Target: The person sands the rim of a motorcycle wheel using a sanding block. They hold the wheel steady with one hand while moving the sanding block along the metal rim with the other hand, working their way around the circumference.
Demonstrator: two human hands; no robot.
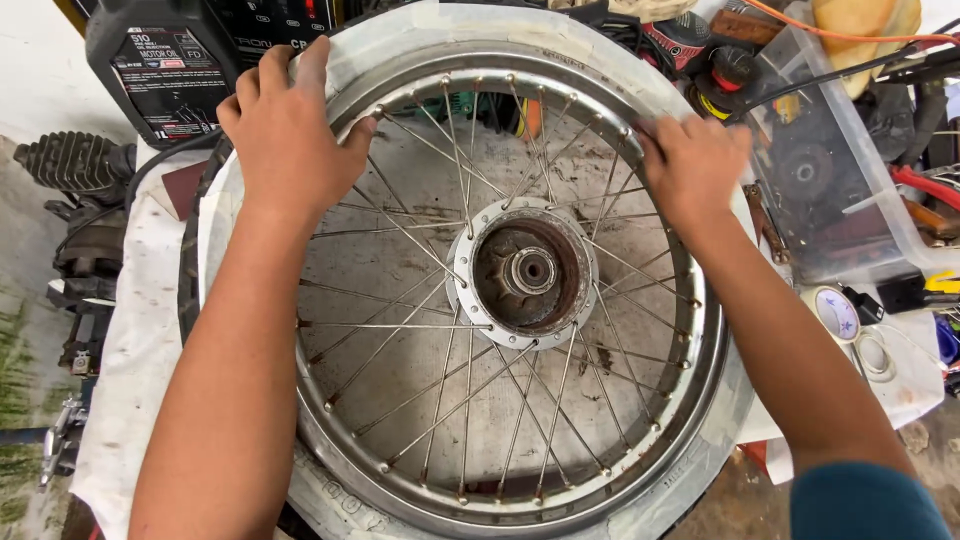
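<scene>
A spoked motorcycle wheel lies flat in front of me, with a rusty hub (530, 272), thin metal spokes and a chrome rim (700, 340). Its tyre (430, 25) is wrapped in pale tape or film. My left hand (285, 125) grips the tyre and rim at the upper left, thumb hooked inside the rim. On the upper right of the rim, my right hand (695, 165) presses with fingers spread over the wrapped tyre.
The wheel rests on a white cloth (130, 350). A black motor oil bottle (165, 65) stands at the back left, engine parts (80, 220) at left. A clear plastic bin (840, 180) of parts and a round gauge (835, 312) sit at right.
</scene>
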